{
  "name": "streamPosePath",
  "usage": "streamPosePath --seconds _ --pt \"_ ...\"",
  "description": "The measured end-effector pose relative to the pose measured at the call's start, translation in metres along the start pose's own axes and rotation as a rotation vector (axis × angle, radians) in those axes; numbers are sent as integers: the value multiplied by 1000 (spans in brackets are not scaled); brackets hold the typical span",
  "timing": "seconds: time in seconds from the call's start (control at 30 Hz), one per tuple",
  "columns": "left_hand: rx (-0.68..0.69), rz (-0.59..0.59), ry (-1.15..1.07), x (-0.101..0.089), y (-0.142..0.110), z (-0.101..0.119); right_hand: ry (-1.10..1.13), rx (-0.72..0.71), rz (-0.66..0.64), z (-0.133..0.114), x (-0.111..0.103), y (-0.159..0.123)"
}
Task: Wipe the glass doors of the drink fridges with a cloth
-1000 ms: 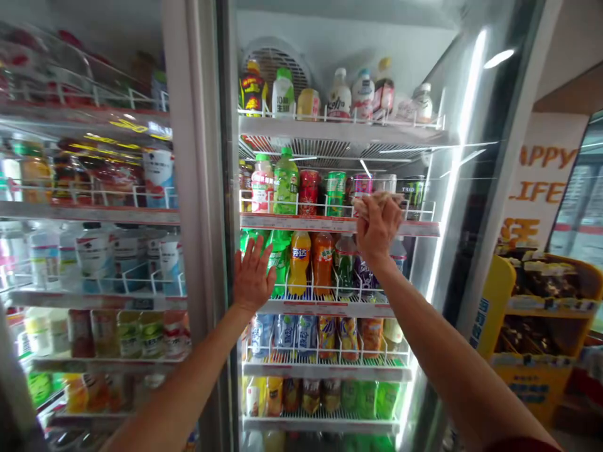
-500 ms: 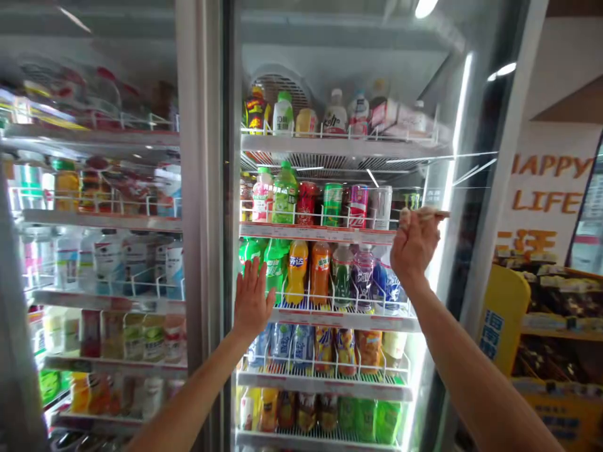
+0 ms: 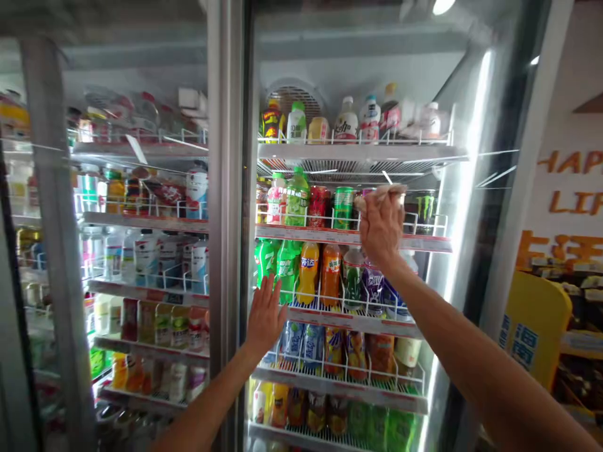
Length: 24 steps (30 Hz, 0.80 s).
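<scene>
Pressing a crumpled pale cloth (image 3: 394, 189) against the glass door (image 3: 348, 66) of an upright drinks cooler, the right hand (image 3: 382, 231) has its fingers gathered over the cloth, gripping it. The cloth is in front of the second shelf down, between a green can (image 3: 343, 204) and a black can (image 3: 425, 206) with a green claw mark. Lower and to the left, the left hand (image 3: 266, 317) is open and empty, fingers raised, palm toward the same door; whether it touches the glass is hard to tell. Just above its fingertips, behind the glass, stand green soda bottles (image 3: 287, 267), with a yellow-orange Fanta bottle (image 3: 308, 273) to their right. A bright light strip (image 3: 466, 182) runs down the cooler's right side; beyond is a yellow display stand (image 3: 537, 320).
</scene>
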<state>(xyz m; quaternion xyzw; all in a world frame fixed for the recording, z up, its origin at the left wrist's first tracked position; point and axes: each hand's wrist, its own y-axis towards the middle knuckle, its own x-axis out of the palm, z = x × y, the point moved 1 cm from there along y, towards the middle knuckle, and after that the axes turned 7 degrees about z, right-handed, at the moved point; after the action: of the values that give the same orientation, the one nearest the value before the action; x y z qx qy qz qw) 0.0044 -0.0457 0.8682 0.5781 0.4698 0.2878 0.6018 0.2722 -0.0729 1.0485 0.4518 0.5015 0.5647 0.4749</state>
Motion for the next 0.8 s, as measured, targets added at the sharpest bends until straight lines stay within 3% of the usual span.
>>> streamPosePath --seconds 0.07,0.13,0.2,0.23,0.3,0.43,0.5,0.57,0.67,0.73,0.8 --pt "24 -50 -7 -5 -13 -1 74 -181 -143 -32 5 -34" --pt "53 -101 4 -12 -27 -5 169 -421 -279 -63 5 -94" --pt "80 -160 35 -19 -38 -8 268 -643 -356 -79 3 -141" --pt "93 -192 51 -23 -42 -9 298 -700 -369 -81 3 -149" --pt "104 -240 76 -29 -46 -9 297 -646 -329 -78 8 -127" --pt "43 -278 91 -32 -47 -2 222 -200 -127 -79 31 -9" --pt "1 -282 92 -34 -52 0 257 -199 -125 -97 37 13" --pt "-64 -260 102 -39 -62 -3 320 -349 -190 -122 34 -16" --pt "-202 -193 111 -55 -82 -14 415 -588 -274 -151 17 -115" --pt "-260 -178 104 -68 -94 -21 475 -757 -326 -156 7 -166" --pt "-281 -186 92 -78 -100 -26 488 -816 -356 -151 6 -169"
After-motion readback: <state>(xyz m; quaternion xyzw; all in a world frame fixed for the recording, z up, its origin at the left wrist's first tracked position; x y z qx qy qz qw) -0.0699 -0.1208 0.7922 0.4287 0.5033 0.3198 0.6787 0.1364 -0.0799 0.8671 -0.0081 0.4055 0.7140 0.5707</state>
